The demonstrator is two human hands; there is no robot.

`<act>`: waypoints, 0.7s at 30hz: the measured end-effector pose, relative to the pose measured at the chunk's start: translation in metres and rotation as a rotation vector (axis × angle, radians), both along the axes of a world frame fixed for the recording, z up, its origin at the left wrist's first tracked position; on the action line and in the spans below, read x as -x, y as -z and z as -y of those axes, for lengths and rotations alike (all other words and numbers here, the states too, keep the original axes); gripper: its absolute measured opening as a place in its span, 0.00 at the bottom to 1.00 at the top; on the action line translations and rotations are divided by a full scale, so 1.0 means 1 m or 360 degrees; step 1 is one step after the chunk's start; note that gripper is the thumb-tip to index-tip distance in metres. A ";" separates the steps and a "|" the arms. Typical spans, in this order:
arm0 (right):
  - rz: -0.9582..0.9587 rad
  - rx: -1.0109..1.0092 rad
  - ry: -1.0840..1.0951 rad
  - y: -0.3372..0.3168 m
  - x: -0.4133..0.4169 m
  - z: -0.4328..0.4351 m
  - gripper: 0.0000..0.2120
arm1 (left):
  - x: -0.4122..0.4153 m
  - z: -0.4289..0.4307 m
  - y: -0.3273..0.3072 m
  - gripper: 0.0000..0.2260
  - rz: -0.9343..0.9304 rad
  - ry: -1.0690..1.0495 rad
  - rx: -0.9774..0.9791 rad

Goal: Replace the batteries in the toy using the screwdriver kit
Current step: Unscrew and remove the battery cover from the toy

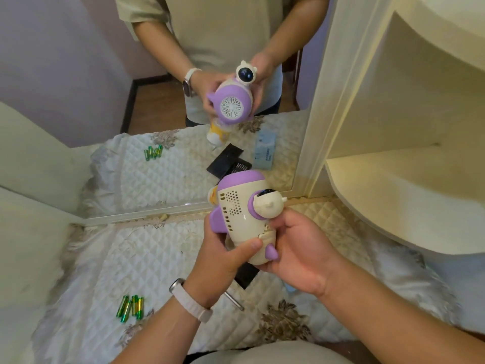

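A cream and purple toy (241, 208) with a small astronaut figure on its side is held up in front of a mirror. My left hand (217, 261) grips its lower left, thumb pressed on the cream body. My right hand (299, 253) cradles its right underside, fingers curled round it. Several green batteries (131, 307) lie on the quilted cloth at lower left. A metal screwdriver shaft (235, 300) pokes out from under my left wrist. A black kit case (246, 277) lies partly hidden beneath the toy.
The mirror (183, 143) stands just behind the toy and reflects the person, toy, batteries and case. A cream shelf unit (393, 179) rises at the right. The quilted white cloth (131, 258) covers the tabletop.
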State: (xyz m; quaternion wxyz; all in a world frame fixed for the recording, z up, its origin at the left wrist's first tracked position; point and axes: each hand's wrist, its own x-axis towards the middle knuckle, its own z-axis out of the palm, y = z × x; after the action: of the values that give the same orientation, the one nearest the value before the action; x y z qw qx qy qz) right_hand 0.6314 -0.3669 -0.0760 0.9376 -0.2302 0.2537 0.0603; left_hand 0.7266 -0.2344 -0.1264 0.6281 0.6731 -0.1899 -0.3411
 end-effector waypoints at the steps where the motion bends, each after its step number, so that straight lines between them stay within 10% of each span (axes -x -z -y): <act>1: 0.0021 0.0048 -0.0034 -0.002 0.001 0.002 0.23 | 0.000 0.001 0.001 0.37 -0.0018 -0.0038 0.0009; 10: 0.0098 0.2300 -0.0136 0.023 0.016 -0.005 0.27 | 0.001 0.002 0.004 0.27 -0.0091 -0.0281 0.0055; 21: 0.0196 0.2418 -0.0398 0.040 -0.004 -0.007 0.19 | 0.015 -0.017 0.012 0.34 -0.0075 -0.0707 -0.0066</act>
State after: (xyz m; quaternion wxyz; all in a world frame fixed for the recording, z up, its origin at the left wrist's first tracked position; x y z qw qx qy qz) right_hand 0.6359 -0.3602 -0.1165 0.5208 -0.8404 0.1449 -0.0379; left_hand 0.7120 -0.2176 -0.1387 0.6780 0.7030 -0.0152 -0.2140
